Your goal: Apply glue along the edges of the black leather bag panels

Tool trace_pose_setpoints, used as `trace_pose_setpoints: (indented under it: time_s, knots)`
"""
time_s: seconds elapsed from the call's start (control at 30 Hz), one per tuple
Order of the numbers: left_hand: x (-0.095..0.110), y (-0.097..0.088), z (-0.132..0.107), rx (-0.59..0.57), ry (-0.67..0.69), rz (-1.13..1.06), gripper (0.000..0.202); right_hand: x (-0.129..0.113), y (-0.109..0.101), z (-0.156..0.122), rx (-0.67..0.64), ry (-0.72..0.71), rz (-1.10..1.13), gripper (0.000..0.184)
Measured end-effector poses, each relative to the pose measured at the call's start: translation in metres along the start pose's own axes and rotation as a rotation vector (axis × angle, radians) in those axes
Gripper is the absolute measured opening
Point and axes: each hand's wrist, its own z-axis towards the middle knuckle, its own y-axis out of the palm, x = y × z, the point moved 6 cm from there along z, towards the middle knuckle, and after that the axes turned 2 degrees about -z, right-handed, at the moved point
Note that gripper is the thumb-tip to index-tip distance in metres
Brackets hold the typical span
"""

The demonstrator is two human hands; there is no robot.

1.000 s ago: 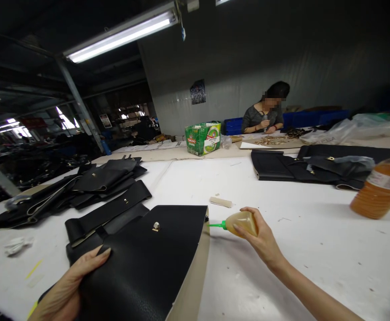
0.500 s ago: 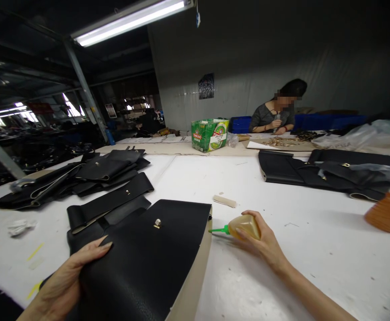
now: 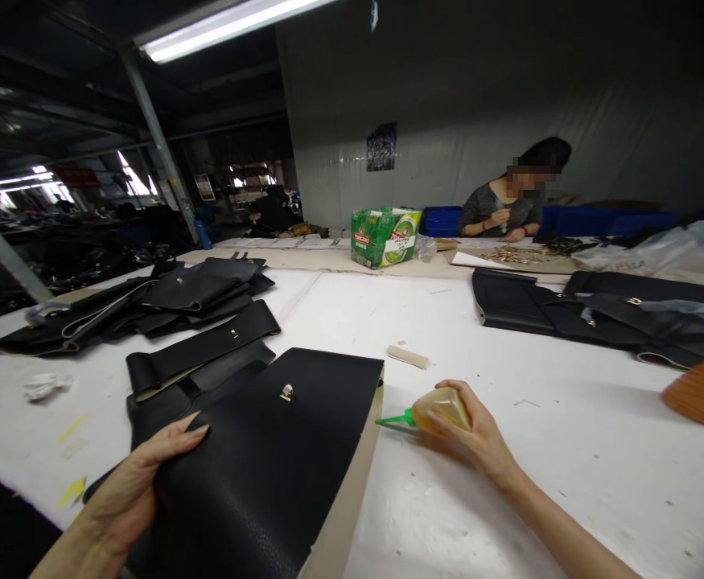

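Observation:
My left hand (image 3: 140, 474) grips the left side of a black leather bag piece (image 3: 267, 466), thumb on top and the other fingers hidden beneath. This piece carries a small gold clasp (image 3: 287, 392), and its pale lining shows along the right edge. In my right hand (image 3: 478, 434) is a squeeze bottle (image 3: 442, 412) of amber liquid, lying nearly level. Its green nozzle points left, with the tip at the lined edge of the bag piece; whether it touches I cannot tell. A black strip with a gold fitting (image 3: 207, 350) lies just behind.
Stacked black leather pieces (image 3: 200, 293) lie at the left, more leather pieces (image 3: 526, 301) at the right. An orange-brown bottle (image 3: 701, 386) stands near the right edge. Further back are a green carton (image 3: 381, 240) and a seated person (image 3: 496, 209). A beige scrap (image 3: 408, 356) lies mid-table.
The view has shifted slightly, so the background sits a little lower to the right. Both hands keep their holds, and the nozzle stays by the bag piece's right edge.

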Motion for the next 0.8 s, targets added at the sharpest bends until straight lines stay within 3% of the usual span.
trace_pose_setpoints:
  time_s: [0.17, 0.37, 0.6, 0.8]
  knots:
    - [-0.002, 0.006, -0.004, -0.071, -0.01, -0.03, 0.036, 0.001, -0.001, 0.002, 0.076, 0.011, -0.007, 0.047]
    - [-0.008, -0.007, 0.0, -0.075, 0.038, -0.045, 0.037, -0.001, 0.011, -0.014, -0.116, 0.049, 0.08, 0.043]
    - [-0.011, -0.011, -0.002, -0.054, 0.044, -0.086, 0.041, 0.004, 0.003, 0.001, 0.081, 0.027, 0.028, 0.048]
    - [-0.015, -0.009, -0.003, -0.117, 0.015, -0.124, 0.04, -0.007, 0.018, -0.021, -0.163, 0.068, 0.117, 0.044]
